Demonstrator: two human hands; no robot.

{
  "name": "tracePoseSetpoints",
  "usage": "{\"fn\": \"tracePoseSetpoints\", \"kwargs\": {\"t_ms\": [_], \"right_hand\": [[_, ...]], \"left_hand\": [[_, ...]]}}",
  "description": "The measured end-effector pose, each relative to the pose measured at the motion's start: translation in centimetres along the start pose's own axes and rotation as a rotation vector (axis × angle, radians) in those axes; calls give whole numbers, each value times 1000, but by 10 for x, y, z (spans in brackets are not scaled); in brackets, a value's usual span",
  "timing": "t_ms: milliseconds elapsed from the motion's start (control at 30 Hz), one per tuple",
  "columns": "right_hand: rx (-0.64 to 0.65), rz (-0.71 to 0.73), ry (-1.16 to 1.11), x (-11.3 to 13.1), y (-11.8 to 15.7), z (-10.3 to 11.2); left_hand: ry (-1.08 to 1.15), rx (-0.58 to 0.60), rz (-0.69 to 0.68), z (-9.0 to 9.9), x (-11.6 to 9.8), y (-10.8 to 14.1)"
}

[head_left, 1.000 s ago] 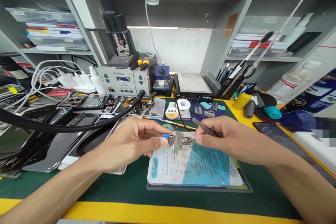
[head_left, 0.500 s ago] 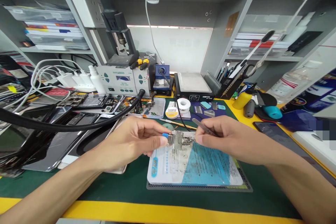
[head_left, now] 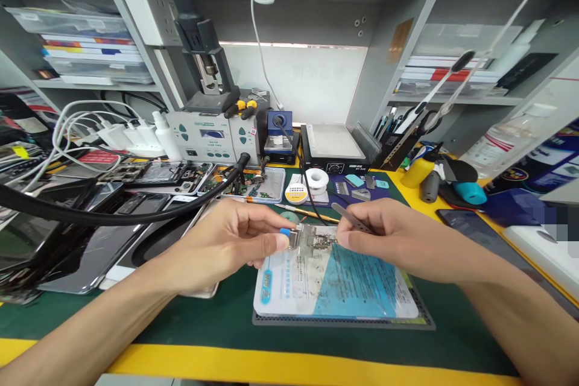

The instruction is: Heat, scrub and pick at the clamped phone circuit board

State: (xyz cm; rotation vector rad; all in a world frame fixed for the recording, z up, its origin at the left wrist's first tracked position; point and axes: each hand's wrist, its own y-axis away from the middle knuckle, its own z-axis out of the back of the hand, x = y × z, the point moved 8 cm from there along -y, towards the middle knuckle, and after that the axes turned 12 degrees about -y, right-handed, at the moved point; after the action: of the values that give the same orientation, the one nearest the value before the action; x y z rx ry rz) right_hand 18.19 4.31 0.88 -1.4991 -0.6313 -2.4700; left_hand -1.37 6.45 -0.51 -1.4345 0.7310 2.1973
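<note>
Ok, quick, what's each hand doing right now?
Left hand: closed, holding a small silver metal piece with a blue end.
Right hand: closed, holding slim grey metal tweezers.

The person's left hand (head_left: 239,241) and right hand (head_left: 384,232) are showing bare, with slender fingers (head_left: 266,215) and a small thumbnail (head_left: 281,242) on the left one, while the left forearm (head_left: 117,319) and right forearm (head_left: 515,307), bare as well, are widening smoothly from narrow wrists (head_left: 169,277).

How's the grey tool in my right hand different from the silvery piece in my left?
The grey tool is slim and dull; the silvery piece is broader and shinier. The grey tool slants in the right hand, while the silvery piece is pinched in the left hand. Both are held.
</note>
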Motion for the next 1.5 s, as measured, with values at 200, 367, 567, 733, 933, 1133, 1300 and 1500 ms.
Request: {"fn": "tracePoseSetpoints", "kwargs": {"t_ms": [200,367,567,733,933,1133,1300,1500], "right_hand": [[-3,-1,-13,-1,0,1],[7,4,-5,-1,0,0],[13,2,-3,-2,1,0],[19,5,-17,-3,0,-1],[6,14,-14,-2,-1,1],[-61,34,-48,3,1,9],[-172,11,-436,-3,-1,19],[-526,387,-344,20,10,42]], "left_hand": [[23,1,0,0,0,0],[34,-4,-7,1,4,-1],[12,5,-36,1,2,-3],[-34,6,-44,1,1,-3],[-51,-11,-34,2,-1,-2],[-117,67,7,-5,3,-2],[-228,48,-10,-10,1,1],[-483,-46,-130,-10,-13,5]]}}
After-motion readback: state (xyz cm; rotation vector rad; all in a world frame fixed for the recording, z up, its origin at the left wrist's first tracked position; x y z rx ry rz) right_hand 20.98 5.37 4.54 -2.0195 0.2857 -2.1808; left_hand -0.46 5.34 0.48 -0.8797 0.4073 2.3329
